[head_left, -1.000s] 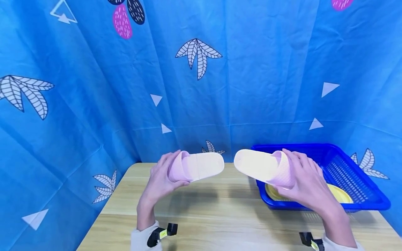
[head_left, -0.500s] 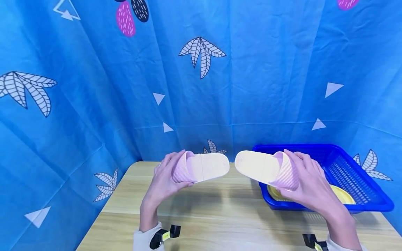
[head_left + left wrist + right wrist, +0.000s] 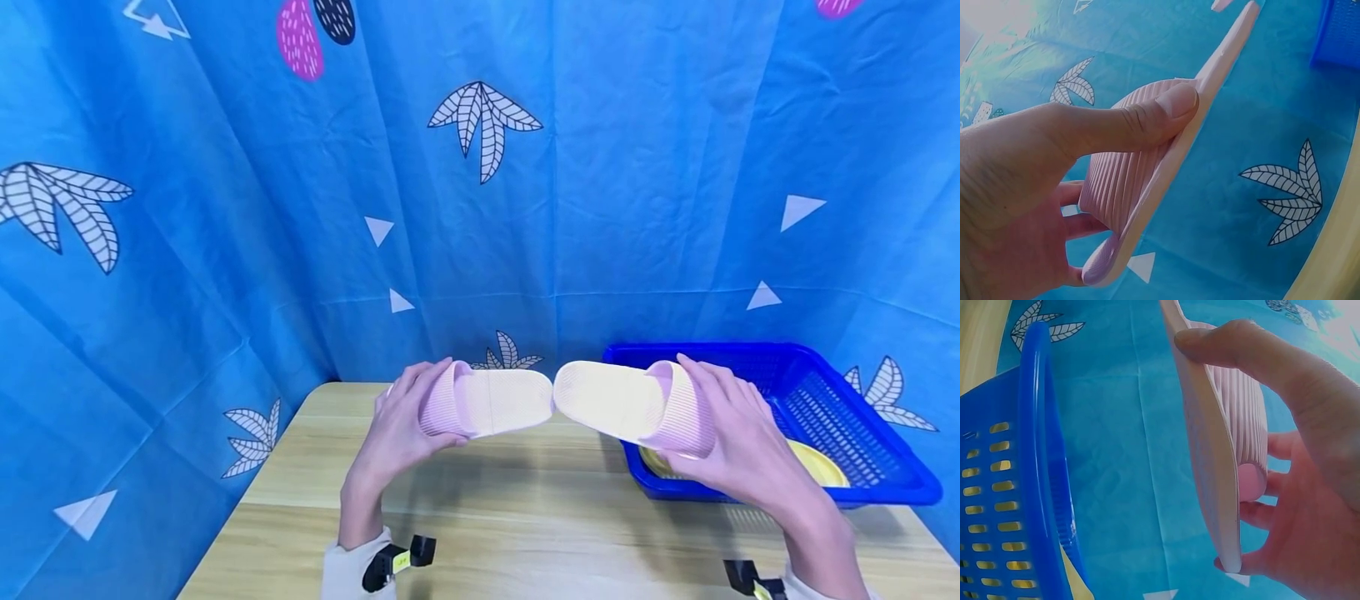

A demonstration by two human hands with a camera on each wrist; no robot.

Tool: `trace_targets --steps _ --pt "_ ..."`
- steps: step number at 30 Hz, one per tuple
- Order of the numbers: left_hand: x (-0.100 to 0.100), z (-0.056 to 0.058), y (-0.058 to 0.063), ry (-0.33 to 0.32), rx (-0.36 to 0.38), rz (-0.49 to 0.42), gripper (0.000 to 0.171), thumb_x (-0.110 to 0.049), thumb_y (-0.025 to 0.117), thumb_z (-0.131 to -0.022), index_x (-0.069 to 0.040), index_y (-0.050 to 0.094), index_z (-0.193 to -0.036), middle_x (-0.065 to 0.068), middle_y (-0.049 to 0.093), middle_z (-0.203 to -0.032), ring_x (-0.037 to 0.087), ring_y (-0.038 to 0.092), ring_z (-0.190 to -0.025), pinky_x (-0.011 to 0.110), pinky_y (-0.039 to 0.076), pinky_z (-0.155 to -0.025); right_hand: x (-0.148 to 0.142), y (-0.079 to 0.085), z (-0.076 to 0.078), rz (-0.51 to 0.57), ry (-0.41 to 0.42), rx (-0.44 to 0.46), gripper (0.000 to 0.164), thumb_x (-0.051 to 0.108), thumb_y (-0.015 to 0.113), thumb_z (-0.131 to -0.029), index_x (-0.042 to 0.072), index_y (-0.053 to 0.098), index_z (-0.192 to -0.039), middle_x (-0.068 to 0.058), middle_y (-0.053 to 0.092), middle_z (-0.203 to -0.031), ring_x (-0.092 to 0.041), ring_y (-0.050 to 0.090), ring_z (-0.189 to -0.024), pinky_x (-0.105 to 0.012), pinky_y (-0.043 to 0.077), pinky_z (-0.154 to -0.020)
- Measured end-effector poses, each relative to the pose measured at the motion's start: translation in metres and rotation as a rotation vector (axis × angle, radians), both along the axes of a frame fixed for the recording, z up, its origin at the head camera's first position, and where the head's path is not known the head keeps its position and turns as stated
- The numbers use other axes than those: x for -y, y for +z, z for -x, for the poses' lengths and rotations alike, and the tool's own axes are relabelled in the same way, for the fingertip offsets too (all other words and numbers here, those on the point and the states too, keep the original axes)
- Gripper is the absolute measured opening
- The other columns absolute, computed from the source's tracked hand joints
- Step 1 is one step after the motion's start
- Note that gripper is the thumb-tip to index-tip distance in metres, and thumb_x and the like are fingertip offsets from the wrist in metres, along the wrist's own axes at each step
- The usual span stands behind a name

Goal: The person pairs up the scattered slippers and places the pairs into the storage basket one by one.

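Observation:
Two pale pink slippers with ribbed straps are held in the air above the table. My left hand grips the left slipper around its strap end, thumb on the sole's edge in the left wrist view. The right slipper is held the same way by my right hand, its fingers spread behind the strap in the right wrist view. Both footbeds face the head camera, and the heel ends meet or nearly touch in the middle. Whether they truly touch cannot be told.
A blue plastic basket stands on the right of the table, partly behind my right hand. Something yellow lies inside it. The wooden table runs back to a blue patterned curtain.
My left hand has moved to the right with its slipper, closing the gap between the heel ends. My right hand and its slipper have hardly moved.

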State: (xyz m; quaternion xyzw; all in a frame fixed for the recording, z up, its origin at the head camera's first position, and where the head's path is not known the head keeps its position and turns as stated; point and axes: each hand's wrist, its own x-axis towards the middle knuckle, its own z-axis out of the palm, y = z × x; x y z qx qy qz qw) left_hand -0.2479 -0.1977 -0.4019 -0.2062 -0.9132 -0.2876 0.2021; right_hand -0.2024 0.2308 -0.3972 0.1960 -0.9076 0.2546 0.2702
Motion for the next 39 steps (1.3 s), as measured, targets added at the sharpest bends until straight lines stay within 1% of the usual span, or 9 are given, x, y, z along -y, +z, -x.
trace_targets --steps 8,10,14,18,23,28,31,36,39 --pt "-0.006 0.0 -0.001 -0.017 0.023 -0.005 0.103 -0.037 0.099 -0.064 -0.027 0.047 -0.153 0.005 0.051 -0.144 0.027 0.046 -0.131 0.06 0.035 -0.104 0.003 -0.001 0.001 -0.01 0.02 -0.016 0.116 0.04 0.099 -0.056 0.012 0.044 -0.154 -0.016 0.054 -0.14 -0.041 0.048 -0.122 -0.069 0.032 -0.093" --pt "-0.007 0.0 -0.001 -0.021 0.017 -0.001 0.103 -0.036 0.099 -0.064 -0.027 0.047 -0.153 0.005 0.051 -0.144 0.027 0.046 -0.131 0.06 0.036 -0.104 0.004 -0.001 0.001 -0.019 0.015 -0.017 0.115 0.039 0.1 -0.056 0.012 0.045 -0.153 -0.016 0.054 -0.139 -0.041 0.048 -0.121 -0.07 0.033 -0.094" --pt "-0.008 0.0 -0.002 -0.028 0.01 0.011 0.105 -0.035 0.1 -0.063 -0.027 0.048 -0.153 0.006 0.051 -0.144 0.027 0.047 -0.131 0.06 0.037 -0.104 0.008 0.0 -0.002 -0.021 -0.003 0.009 0.114 0.036 0.101 -0.056 0.019 0.045 -0.154 -0.015 0.052 -0.138 -0.038 0.047 -0.121 -0.07 0.034 -0.094" --pt "-0.01 0.0 -0.002 -0.035 0.004 0.009 0.106 -0.034 0.1 -0.062 -0.027 0.048 -0.153 0.005 0.051 -0.145 0.027 0.047 -0.131 0.062 0.036 -0.104 0.01 0.0 -0.003 -0.031 -0.017 0.042 0.116 0.037 0.1 -0.058 0.024 0.041 -0.157 -0.016 0.05 -0.139 -0.039 0.046 -0.121 -0.067 0.036 -0.087" --pt "-0.01 0.0 -0.002 -0.041 -0.007 0.006 0.106 -0.034 0.101 -0.061 -0.027 0.048 -0.153 0.004 0.051 -0.145 0.027 0.047 -0.131 0.061 0.036 -0.104 0.011 0.0 -0.004 -0.048 -0.017 0.058 0.12 0.04 0.099 -0.061 0.02 0.035 -0.16 -0.018 0.05 -0.141 -0.04 0.047 -0.12 -0.065 0.038 -0.083" --pt "-0.012 -0.001 -0.003 -0.05 -0.011 0.005 0.106 -0.033 0.101 -0.061 -0.027 0.049 -0.152 0.004 0.052 -0.144 0.027 0.048 -0.13 0.059 0.037 -0.102 0.013 0.0 -0.004 -0.069 -0.017 0.03 0.118 0.042 0.099 -0.06 0.012 0.038 -0.157 -0.017 0.052 -0.139 -0.039 0.05 -0.117 -0.066 0.04 -0.081" --pt "-0.013 -0.001 -0.002 -0.052 -0.007 0.01 0.106 -0.033 0.101 -0.061 -0.028 0.048 -0.153 0.004 0.052 -0.144 0.027 0.048 -0.13 0.058 0.037 -0.102 0.014 0.0 -0.004 -0.062 -0.014 0.014 0.116 0.04 0.099 -0.058 0.014 0.041 -0.156 -0.016 0.052 -0.14 -0.038 0.05 -0.117 -0.065 0.039 -0.083" --pt "-0.016 -0.002 -0.001 -0.052 -0.009 0.01 0.106 -0.033 0.101 -0.061 -0.027 0.049 -0.152 0.004 0.052 -0.144 0.027 0.048 -0.13 0.058 0.036 -0.103 0.015 0.001 -0.005 -0.051 -0.006 0.01 0.118 0.039 0.099 -0.059 0.021 0.039 -0.158 -0.016 0.05 -0.141 -0.039 0.049 -0.121 -0.069 0.037 -0.087" --pt "-0.018 -0.002 0.001 -0.055 -0.008 0.01 0.105 -0.033 0.102 -0.061 -0.026 0.05 -0.152 0.004 0.053 -0.144 0.028 0.049 -0.13 0.058 0.036 -0.103 0.017 0.002 -0.005 -0.049 -0.005 -0.001 0.119 0.04 0.099 -0.058 0.021 0.039 -0.159 -0.015 0.051 -0.141 -0.039 0.05 -0.121 -0.07 0.037 -0.089"
